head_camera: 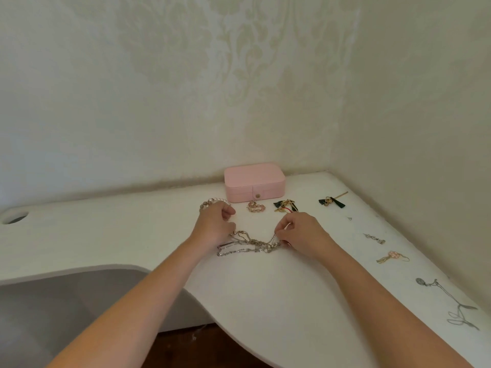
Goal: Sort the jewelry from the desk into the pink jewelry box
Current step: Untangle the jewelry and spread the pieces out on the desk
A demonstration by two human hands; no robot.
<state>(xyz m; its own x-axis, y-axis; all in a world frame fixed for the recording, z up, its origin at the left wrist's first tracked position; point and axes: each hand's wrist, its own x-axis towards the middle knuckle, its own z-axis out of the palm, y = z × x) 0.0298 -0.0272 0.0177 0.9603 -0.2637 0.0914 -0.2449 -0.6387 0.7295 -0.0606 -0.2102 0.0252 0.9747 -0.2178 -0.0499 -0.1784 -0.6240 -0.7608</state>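
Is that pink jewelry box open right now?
No, the pink jewelry box sits at the back of the desk with its lid down and its snap tab fastened.

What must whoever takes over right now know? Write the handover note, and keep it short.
Left hand and right hand: each pinches an end of the tangled chains, which lie on the desk.
Pink jewelry box: shut, by the back wall.
Done: nothing that shows.
Left: open the box; store the chains, pearl bracelet, pink bead piece, tassel pieces, silver earring, pink earring, silver necklace.
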